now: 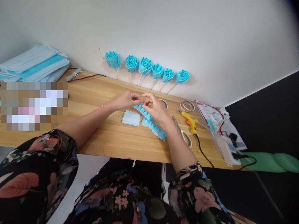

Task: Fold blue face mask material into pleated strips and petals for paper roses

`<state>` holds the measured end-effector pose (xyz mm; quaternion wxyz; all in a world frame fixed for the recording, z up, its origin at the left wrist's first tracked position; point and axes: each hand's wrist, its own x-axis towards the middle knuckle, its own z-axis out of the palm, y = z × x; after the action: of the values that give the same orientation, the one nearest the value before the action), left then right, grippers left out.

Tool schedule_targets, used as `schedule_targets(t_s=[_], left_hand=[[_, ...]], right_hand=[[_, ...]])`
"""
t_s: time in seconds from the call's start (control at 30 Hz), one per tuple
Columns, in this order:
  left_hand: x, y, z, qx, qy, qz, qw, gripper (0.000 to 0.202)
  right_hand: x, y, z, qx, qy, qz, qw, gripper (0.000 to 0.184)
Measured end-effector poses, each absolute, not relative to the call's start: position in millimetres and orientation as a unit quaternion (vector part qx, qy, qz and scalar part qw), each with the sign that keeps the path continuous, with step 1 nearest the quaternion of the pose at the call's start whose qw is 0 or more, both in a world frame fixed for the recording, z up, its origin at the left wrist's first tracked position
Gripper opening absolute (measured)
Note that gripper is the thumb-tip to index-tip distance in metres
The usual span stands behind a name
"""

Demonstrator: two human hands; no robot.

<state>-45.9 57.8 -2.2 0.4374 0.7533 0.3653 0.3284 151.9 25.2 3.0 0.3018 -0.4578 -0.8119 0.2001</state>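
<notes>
My left hand (128,100) and my right hand (156,109) meet over the wooden table (98,137), both pinching the upper end of a pleated blue strip (154,127). The strip trails down to the right along the tabletop beneath my right wrist. A small stack of pale blue mask pieces (130,118) lies just below my left hand. Both hands have their fingertips pressed together on the strip.
Several blue roses on sticks (144,67) lean against the wall. A pile of face masks (35,63) sits at the far left. Scissors (185,135), a yellow glue gun (190,121), tape rolls (187,105) and a clear box (219,130) lie to the right.
</notes>
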Motion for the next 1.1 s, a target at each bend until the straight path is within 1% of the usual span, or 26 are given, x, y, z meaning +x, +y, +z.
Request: schedule_targets(t_s=[0.13, 0.3, 0.43, 0.5, 0.53, 0.6, 0.67, 0.73, 0.87, 0.93, 1.03, 1.1], left_hand=[[-47, 57, -1, 0.76, 0.349, 0.333, 0.437, 0.029], [-46, 59, -5, 0.75, 0.338, 0.346, 0.452, 0.035], [-45, 60, -7, 0.711, 0.329, 0.392, 0.483, 0.05], [-45, 59, -7, 0.701, 0.337, 0.385, 0.497, 0.056], [-45, 59, -6, 0.699, 0.341, 0.375, 0.505, 0.055], [-44, 59, -7, 0.693, 0.341, 0.362, 0.521, 0.047], [-44, 59, -10, 0.68, 0.334, 0.366, 0.54, 0.039], [-43, 60, -13, 0.665, 0.334, 0.375, 0.552, 0.034], [-41, 60, -16, 0.653, 0.345, 0.392, 0.548, 0.032], [-40, 60, -16, 0.658, 0.347, 0.396, 0.539, 0.031], [-38, 58, -16, 0.671, 0.345, 0.388, 0.53, 0.028], [-38, 58, -16, 0.677, 0.335, 0.381, 0.533, 0.028]], right_hand=[[151, 25, 4, -0.461, -0.803, 0.212, 0.312, 0.044], [150, 28, -2, -0.451, -0.777, 0.274, 0.344, 0.055], [152, 33, -5, -0.463, -0.744, 0.314, 0.366, 0.057], [154, 35, -5, -0.471, -0.724, 0.318, 0.391, 0.057], [155, 36, -5, -0.475, -0.716, 0.316, 0.402, 0.057], [156, 39, -7, -0.478, -0.71, 0.308, 0.414, 0.058], [157, 41, -9, -0.477, -0.711, 0.302, 0.418, 0.058], [158, 42, -11, -0.475, -0.715, 0.301, 0.416, 0.057], [160, 41, -11, -0.463, -0.719, 0.316, 0.41, 0.051], [159, 39, -10, -0.461, -0.723, 0.318, 0.404, 0.054], [155, 37, -10, -0.477, -0.732, 0.293, 0.389, 0.058], [153, 36, -11, -0.483, -0.73, 0.278, 0.397, 0.054]])
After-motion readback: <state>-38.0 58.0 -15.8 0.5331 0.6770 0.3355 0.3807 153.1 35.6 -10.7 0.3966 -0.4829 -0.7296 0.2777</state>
